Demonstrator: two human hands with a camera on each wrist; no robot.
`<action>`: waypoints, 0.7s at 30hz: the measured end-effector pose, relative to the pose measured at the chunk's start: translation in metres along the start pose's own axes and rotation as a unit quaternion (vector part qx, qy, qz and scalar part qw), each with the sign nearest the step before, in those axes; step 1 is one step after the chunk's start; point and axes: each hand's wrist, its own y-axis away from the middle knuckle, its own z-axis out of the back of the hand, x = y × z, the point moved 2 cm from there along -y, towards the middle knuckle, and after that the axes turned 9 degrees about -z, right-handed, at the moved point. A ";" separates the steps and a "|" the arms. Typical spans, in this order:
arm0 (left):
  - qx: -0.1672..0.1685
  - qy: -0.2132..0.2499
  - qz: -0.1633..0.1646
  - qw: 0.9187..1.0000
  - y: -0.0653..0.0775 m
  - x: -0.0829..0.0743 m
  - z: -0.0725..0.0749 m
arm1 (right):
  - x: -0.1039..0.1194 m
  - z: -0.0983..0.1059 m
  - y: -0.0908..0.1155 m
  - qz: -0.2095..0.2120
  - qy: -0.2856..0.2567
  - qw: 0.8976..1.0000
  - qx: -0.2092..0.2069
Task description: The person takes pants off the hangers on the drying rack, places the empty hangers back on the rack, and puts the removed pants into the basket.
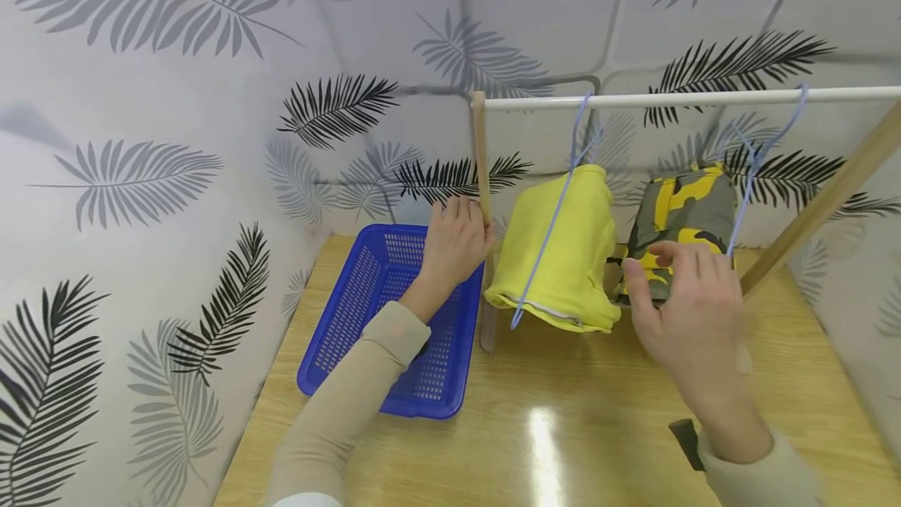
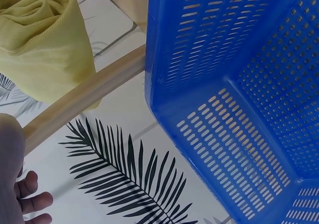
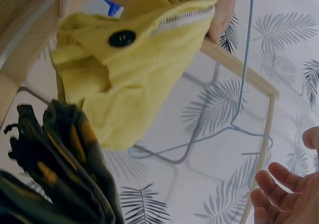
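Observation:
My left hand (image 1: 456, 241) grips the left wooden post (image 1: 482, 155) of a small clothes rack; the left wrist view shows fingers (image 2: 36, 196) beyond that post. Yellow trousers (image 1: 559, 249), with a dark button and a zip in the right wrist view, hang folded over a blue wire hanger (image 1: 556, 221). To their right, folded camouflage clothing (image 1: 686, 206) in grey, black and yellow hangs on a second blue hanger (image 1: 756, 159). My right hand (image 1: 693, 311) is in front of this clothing, thumb and fingers apart and loosely bent, with nothing between them.
A blue perforated plastic basket (image 1: 464, 350) stands on the wooden table (image 1: 598, 429), left of the rack and under my left forearm. Both hangers hook over the rack's white rail (image 1: 690, 98). A slanting wooden post (image 1: 823, 202) supports its right side. Leaf-patterned wall covering (image 1: 176, 139) rises behind.

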 end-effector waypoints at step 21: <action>-0.001 0.000 -0.002 1.000 0.001 -0.003 -0.003 | 0.018 -0.055 0.006 0.030 0.017 0.997 0.062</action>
